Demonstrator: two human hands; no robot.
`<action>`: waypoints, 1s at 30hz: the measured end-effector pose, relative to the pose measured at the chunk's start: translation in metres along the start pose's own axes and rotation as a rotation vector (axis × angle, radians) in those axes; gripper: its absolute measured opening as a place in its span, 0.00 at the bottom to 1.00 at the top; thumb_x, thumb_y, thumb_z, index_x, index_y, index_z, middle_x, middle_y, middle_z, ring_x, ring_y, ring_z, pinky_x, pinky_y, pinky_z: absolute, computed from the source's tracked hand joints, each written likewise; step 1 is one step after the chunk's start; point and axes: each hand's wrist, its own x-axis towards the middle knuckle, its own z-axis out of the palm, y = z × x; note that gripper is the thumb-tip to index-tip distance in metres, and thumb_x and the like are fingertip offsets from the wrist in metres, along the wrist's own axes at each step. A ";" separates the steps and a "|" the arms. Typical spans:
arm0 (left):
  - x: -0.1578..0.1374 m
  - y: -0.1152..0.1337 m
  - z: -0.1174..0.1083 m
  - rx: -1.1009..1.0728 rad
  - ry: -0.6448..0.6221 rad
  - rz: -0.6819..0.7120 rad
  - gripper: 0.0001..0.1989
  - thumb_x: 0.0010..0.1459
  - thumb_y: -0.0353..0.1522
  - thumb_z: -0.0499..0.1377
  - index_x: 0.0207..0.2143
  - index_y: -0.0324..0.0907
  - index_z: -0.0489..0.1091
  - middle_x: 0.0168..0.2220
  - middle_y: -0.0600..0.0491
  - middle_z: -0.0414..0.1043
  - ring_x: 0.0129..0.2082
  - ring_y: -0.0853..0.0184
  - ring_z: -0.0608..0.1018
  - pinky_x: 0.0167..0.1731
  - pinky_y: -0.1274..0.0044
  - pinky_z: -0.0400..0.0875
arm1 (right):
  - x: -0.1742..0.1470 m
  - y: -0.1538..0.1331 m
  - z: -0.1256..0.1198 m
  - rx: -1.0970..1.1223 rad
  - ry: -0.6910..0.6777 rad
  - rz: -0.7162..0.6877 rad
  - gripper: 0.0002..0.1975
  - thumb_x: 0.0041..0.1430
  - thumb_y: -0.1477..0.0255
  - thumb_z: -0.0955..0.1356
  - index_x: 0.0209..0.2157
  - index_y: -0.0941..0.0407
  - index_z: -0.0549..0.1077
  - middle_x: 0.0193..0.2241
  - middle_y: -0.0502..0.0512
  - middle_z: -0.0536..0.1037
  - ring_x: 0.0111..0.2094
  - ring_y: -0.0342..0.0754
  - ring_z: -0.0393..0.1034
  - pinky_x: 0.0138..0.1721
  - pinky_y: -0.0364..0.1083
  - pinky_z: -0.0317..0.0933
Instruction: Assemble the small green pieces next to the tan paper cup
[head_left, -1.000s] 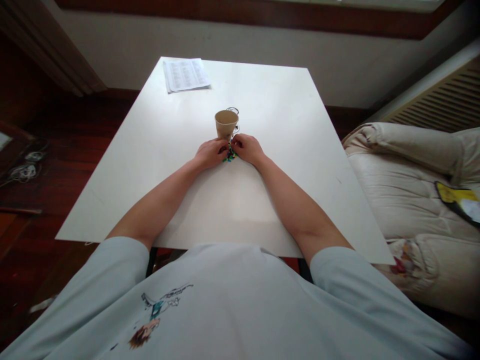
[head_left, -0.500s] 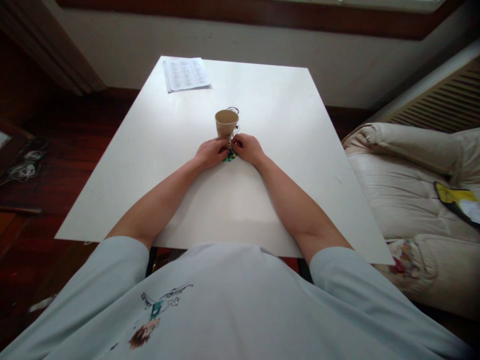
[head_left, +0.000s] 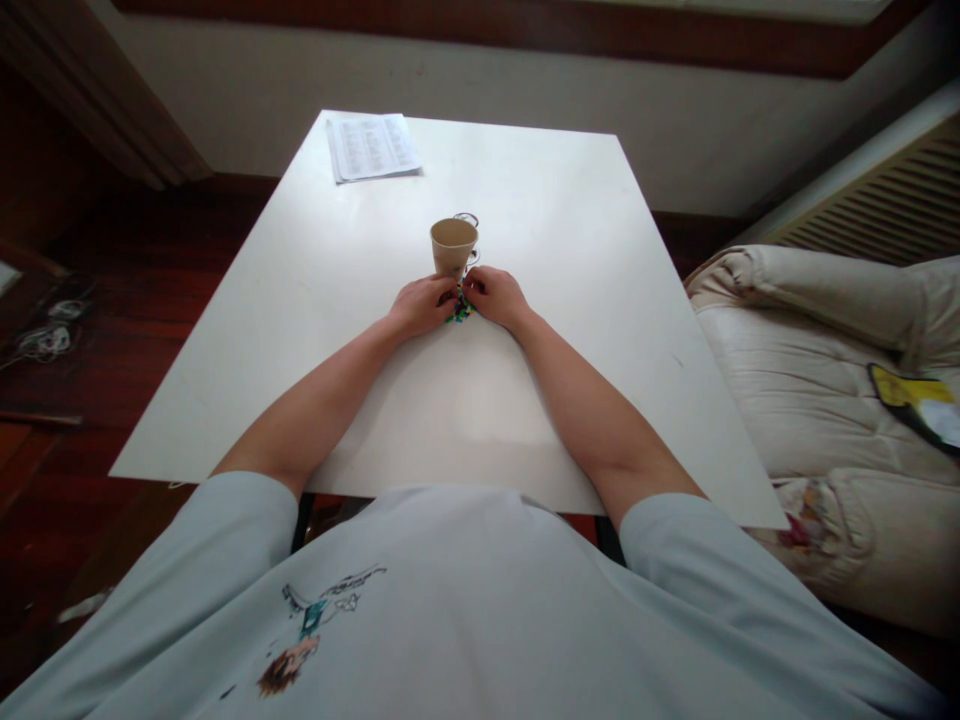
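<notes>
The white tabletop [head_left: 465, 410] has papers [head_left: 373, 147] at its far left corner. Between its side edges, the left hand [head_left: 425, 302] and right hand [head_left: 497, 294] partly hide small bright bits [head_left: 461, 312] and a cup [head_left: 452, 243]. Both bend inward, fingers [head_left: 440, 284] curled; I can't tell if they hold any.

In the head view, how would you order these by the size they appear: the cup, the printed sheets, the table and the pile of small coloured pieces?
1. Table
2. Printed sheets
3. Cup
4. Pile of small coloured pieces, judged only by its visible part
</notes>
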 end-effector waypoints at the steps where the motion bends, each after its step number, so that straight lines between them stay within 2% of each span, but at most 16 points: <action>1: 0.000 0.000 0.000 0.000 0.001 0.000 0.11 0.67 0.34 0.62 0.48 0.48 0.84 0.51 0.46 0.85 0.47 0.54 0.84 0.45 0.69 0.74 | 0.000 0.000 0.000 0.002 0.001 0.000 0.08 0.62 0.69 0.69 0.38 0.54 0.81 0.34 0.56 0.81 0.36 0.52 0.67 0.38 0.48 0.55; 30: -0.003 0.008 -0.006 -0.007 -0.006 -0.023 0.11 0.67 0.34 0.62 0.46 0.48 0.84 0.51 0.46 0.85 0.48 0.54 0.84 0.45 0.69 0.75 | -0.003 -0.011 -0.007 0.006 -0.016 0.036 0.08 0.63 0.67 0.70 0.39 0.54 0.82 0.35 0.56 0.82 0.37 0.52 0.69 0.40 0.48 0.58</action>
